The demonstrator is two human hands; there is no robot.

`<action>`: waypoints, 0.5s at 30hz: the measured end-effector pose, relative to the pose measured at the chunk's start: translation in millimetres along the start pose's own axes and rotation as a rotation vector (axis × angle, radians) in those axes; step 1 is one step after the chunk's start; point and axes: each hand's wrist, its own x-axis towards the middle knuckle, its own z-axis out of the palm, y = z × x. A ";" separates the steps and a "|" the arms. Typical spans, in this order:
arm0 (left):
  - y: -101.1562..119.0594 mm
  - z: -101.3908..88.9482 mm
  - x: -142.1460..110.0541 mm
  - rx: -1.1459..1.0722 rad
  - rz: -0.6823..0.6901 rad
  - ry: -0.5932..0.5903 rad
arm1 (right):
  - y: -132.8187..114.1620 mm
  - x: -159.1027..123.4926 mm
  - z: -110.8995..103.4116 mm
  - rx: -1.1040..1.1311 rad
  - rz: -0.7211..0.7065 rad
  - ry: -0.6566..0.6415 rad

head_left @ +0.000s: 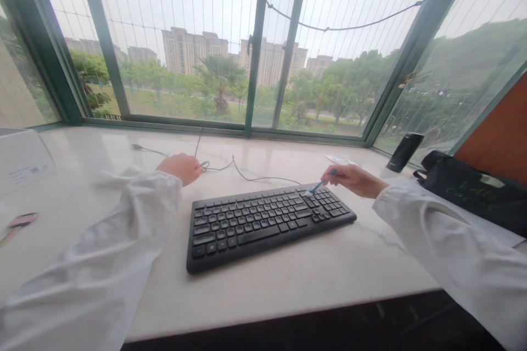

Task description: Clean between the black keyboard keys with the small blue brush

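A black keyboard (255,222) lies at a slant on the white marble-look counter. My right hand (354,178) is closed on the blue handle of a small brush (320,185). The brush's white bristles rest on the keys right of the main letter block. Behind the keyboard's left end, my left hand (181,169) is closed on the keyboard's thin dark cable (263,179). The cable loops beside the fingers and runs back to the keyboard's rear edge. Its plug end (138,147) lies farther left on the counter.
Tall windows with green frames (255,49) border the counter's back. At right are a black bag (473,186) with green lettering and a dark upright box-like object (405,152). A white box (24,162) stands left, near a pink-and-dark flat item (23,220).
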 end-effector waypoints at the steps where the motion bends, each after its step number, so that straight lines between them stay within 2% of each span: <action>1: -0.2 0.0 -0.2 0.000 -0.001 0.000 | 0.8 -0.5 -1.4 -0.008 0.006 -0.002; 8: -0.3 -1.8 -1.8 -0.001 -0.006 -0.006 | 7.9 -3.0 -10.7 -0.040 0.074 0.009; 15: 1.0 -3.9 -4.3 -0.010 -0.017 -0.006 | 15.9 -4.9 -20.3 -0.066 0.080 -0.004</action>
